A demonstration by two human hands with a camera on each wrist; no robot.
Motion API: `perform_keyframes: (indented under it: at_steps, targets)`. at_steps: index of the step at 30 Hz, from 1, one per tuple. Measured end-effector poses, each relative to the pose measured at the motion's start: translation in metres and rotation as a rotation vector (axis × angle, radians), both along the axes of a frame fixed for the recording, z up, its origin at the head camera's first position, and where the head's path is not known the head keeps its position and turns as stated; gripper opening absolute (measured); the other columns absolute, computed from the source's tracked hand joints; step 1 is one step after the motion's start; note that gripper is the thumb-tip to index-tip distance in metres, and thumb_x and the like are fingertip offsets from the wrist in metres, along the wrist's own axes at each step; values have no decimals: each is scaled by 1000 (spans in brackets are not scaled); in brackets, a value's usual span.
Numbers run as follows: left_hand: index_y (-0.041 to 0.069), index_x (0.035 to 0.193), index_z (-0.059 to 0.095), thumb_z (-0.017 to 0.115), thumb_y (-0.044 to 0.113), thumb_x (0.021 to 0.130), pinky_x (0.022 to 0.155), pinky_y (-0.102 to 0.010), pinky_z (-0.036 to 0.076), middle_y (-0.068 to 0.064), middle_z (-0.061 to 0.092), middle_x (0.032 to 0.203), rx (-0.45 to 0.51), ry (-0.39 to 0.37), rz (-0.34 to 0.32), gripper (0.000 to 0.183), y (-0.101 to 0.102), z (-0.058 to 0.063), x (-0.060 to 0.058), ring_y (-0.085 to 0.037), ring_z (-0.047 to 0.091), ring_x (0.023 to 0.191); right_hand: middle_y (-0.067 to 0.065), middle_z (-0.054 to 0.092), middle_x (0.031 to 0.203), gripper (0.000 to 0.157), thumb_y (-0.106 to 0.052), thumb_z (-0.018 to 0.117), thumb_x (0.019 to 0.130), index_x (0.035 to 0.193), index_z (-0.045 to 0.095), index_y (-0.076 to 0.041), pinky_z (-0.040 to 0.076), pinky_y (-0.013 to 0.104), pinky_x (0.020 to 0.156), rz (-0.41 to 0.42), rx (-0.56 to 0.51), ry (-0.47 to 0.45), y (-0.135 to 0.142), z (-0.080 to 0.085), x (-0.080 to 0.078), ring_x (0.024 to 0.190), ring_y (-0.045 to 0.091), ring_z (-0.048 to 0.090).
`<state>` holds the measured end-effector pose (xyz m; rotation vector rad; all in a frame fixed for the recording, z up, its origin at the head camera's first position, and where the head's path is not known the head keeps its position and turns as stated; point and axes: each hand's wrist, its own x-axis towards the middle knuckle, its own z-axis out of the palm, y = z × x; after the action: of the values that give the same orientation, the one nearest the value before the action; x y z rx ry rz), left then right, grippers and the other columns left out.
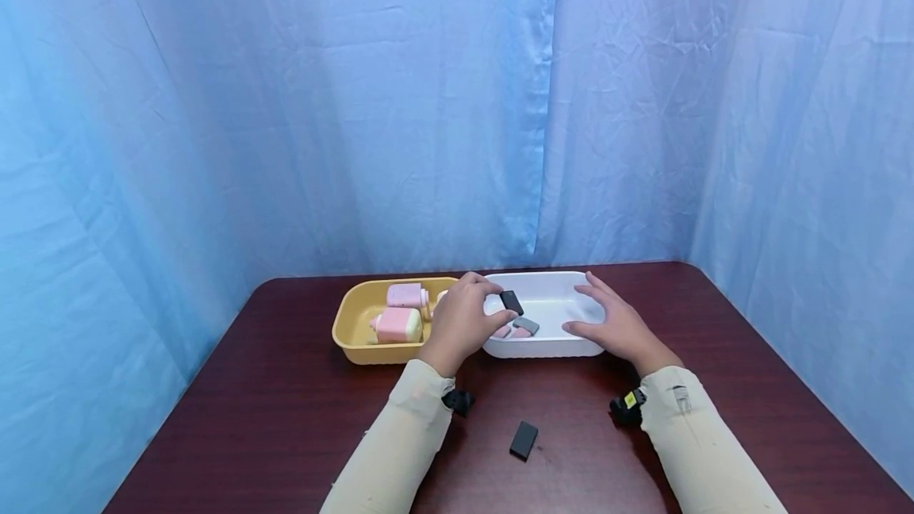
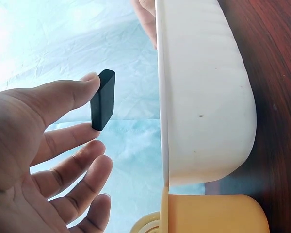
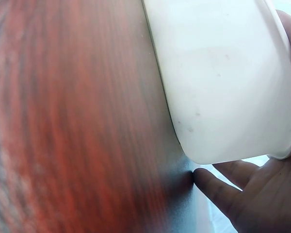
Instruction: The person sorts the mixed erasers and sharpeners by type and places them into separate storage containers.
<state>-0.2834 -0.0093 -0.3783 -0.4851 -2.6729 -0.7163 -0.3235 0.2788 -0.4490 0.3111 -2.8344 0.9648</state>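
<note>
My left hand [image 1: 466, 316] pinches a small black rectangular block [image 2: 104, 99] between thumb and index finger, the other fingers loosely bent below. In the head view this block overlaps the left part of a white tray [image 1: 546, 349]. Inside that tray lie a small grey block [image 1: 527, 326] and pinkish pieces beside my left thumb. My right hand [image 1: 621, 327] is at the tray's right end, fingers spread and thumb apart, with nothing gripped. Its fingers reach around the end wall in the right wrist view. A second black block [image 1: 524, 441] lies on the table between my forearms.
Left of the white tray, and right up against it, stands a yellow tray [image 1: 343, 335]. It holds a pink-and-cream bottle-shaped thing [image 1: 398, 325], a pink boxy thing [image 1: 405, 295] and something whitish partly hidden by my left hand. Blue curtains [image 1: 443, 101] hang behind the dark red table [image 1: 286, 387].
</note>
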Motion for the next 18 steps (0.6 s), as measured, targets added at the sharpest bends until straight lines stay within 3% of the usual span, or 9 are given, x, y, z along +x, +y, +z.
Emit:
perform_keyframes:
  at_steps: [9,18]
  targets:
    - [20,109,73,77,49,75,77,-32,50,5,60,108,12,-7,-12,45,0,-1,0,-12,57,95,5,16,159,84,-53,76,74,142,44,-15,25,63,105,6,-6,0,0,0,0,142,35,22]
    - [21,108,73,77,48,74,76,-32,51,4,60,106,10,0,-21,43,0,-2,-1,-11,57,94,4,17,159,91,-63,73,71,142,44,-15,26,62,105,19,-9,8,1,0,1,142,35,23]
